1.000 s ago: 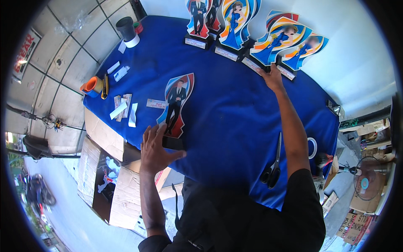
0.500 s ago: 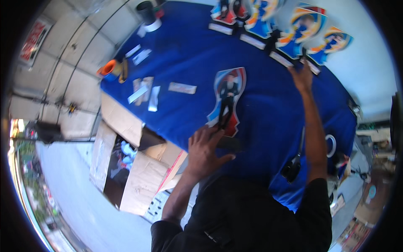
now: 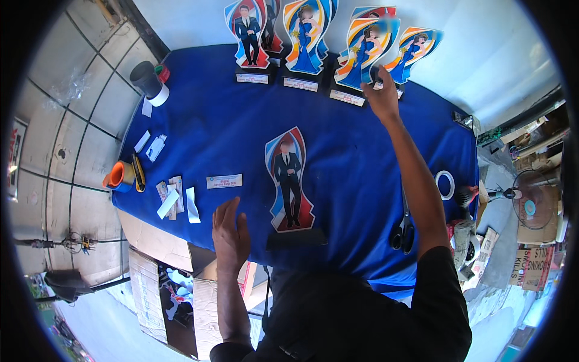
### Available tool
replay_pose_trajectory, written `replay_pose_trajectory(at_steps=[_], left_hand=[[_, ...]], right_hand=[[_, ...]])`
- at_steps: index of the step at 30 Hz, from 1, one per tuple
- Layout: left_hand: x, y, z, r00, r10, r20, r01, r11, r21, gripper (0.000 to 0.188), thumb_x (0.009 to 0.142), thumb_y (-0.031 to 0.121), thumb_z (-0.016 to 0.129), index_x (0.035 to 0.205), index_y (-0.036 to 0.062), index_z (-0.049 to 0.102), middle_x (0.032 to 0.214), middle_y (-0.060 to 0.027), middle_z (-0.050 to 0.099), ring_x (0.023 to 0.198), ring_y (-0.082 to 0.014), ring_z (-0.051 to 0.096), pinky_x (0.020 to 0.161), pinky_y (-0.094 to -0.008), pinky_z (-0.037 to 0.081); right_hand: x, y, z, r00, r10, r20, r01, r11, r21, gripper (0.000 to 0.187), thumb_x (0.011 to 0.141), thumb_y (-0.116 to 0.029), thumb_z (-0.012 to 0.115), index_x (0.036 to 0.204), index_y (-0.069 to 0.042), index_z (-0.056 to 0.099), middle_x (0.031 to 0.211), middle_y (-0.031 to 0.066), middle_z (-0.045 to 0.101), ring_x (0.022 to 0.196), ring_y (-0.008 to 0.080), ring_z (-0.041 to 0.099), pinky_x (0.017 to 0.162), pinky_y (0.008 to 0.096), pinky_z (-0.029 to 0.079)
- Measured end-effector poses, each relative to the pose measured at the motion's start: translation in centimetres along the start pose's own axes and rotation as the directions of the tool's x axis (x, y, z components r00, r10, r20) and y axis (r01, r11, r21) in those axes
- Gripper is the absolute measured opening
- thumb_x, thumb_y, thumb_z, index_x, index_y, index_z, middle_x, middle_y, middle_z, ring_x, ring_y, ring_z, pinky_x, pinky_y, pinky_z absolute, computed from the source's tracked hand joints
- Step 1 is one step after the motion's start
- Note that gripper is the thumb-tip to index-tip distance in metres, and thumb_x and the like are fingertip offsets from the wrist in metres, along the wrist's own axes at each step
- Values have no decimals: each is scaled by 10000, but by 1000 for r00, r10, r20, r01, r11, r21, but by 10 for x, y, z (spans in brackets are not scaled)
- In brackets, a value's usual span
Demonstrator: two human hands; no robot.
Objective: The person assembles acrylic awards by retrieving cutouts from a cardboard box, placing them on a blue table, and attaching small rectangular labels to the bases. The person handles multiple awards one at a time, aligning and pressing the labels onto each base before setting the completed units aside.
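Note:
A trophy plaque [image 3: 286, 181], cut in a wavy outline with a figure in a dark suit, stands on a black base [image 3: 297, 239] near the table's front edge. To its left is my left hand [image 3: 232, 235], fingers stretched and holding nothing, just short of a printed label strip [image 3: 224, 181]. My right hand [image 3: 383, 99] reaches to the far row, its thumb and fingers apart beside a blue-gown plaque [image 3: 360, 55]. Whether it touches that plaque, I cannot tell. Another gown plaque [image 3: 412, 55] stands just right of this hand.
More plaques [image 3: 246, 36] line the back of the blue-covered table [image 3: 211, 108]. Scissors [image 3: 403, 232] and a white tape ring [image 3: 445, 185] lie right. Paper strips [image 3: 192, 205], an orange tape roll [image 3: 120, 175], a cutter [image 3: 139, 173] and a dark cup [image 3: 145, 77] are left. Open cardboard boxes [image 3: 148, 295] stand below.
My left hand has come away from the base of the near plaque and moved left, toward the label strip. My right hand stays by the far row. The whole view has turned.

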State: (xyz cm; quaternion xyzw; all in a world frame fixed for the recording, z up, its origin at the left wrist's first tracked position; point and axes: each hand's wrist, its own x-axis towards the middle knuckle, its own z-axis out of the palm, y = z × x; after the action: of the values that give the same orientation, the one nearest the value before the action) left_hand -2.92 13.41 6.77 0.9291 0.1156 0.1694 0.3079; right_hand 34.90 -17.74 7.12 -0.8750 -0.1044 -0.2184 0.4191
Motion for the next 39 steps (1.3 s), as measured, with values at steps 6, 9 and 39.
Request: replay_pose_trajectory(at_steps=[6, 9, 39], left_hand=[[19, -29, -17, 999, -31, -30, 35, 990, 137, 322, 959, 36, 546, 1262, -57, 606, 1193, -260, 630, 1113, -444, 609, 936, -511, 509], [27, -38, -25, 997, -55, 62, 50, 996, 78, 309, 961, 22, 541, 1248, -69, 614, 1169, -272, 635, 1087, -452, 636, 882, -512, 540], [83, -59, 15, 994, 41, 103, -49, 997, 67, 252, 860, 30, 723, 1111, 10, 711, 978, -155, 664, 854, -313, 687, 736, -419, 538]], right_hand=[[29, 12, 23, 874, 319, 365, -456, 796, 397, 308, 985, -255, 675, 1208, -71, 570, 1120, 44, 671, 830, 174, 723, 726, 305, 589], [30, 22, 15, 887, 359, 291, -454, 793, 407, 189, 1013, -228, 630, 1122, -76, 599, 1034, 32, 657, 772, 164, 713, 684, 314, 592], [-202, -150, -5, 812, -312, 493, 152, 929, 338, 206, 885, -24, 740, 1088, -26, 703, 954, 116, 691, 743, 207, 688, 651, 294, 555]])
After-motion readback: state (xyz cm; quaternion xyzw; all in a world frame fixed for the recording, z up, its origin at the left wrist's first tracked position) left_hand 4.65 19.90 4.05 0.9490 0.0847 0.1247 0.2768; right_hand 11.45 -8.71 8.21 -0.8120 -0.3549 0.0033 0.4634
